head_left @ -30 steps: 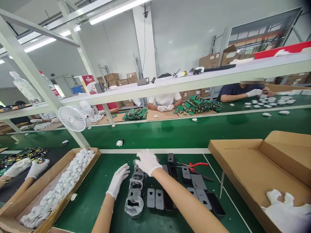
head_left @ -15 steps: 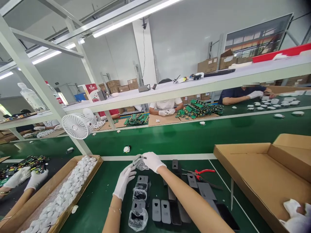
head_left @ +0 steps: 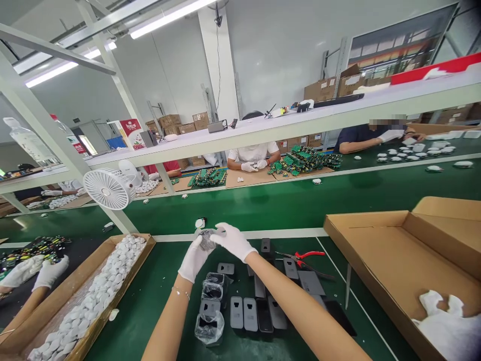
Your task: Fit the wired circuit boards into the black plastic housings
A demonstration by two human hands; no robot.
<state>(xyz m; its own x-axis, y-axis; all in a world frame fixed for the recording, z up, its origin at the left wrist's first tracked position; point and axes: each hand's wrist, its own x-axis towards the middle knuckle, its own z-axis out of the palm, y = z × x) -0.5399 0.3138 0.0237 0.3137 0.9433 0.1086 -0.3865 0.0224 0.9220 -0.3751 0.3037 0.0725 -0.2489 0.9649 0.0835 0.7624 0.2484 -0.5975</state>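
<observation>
Both my hands wear white gloves and meet above the far end of a row of grey housings. My left hand (head_left: 195, 258) is closed on a crumpled clear plastic bag (head_left: 206, 239) with something greyish in it that I cannot make out. My right hand (head_left: 235, 241) pinches the same bag from the right. Below them a bare grey housing (head_left: 225, 268) lies beside bagged dark housings (head_left: 213, 290). Another bagged housing (head_left: 209, 328) sits nearest me. Bare grey housings (head_left: 243, 313) stand to the right of that row, partly behind my right forearm.
Red-handled pliers (head_left: 308, 254) lie beyond the housings. A cardboard tray (head_left: 376, 240) with a white glove (head_left: 451, 321) is on the right. A carton of white parts (head_left: 97, 291) is at left, beside a co-worker's gloved hands (head_left: 48, 273). A green conveyor (head_left: 263, 210) runs beyond.
My left hand has moved up from beside the row and closed on the bag. My right hand has shifted slightly, still holding it. The view has tilted a little.
</observation>
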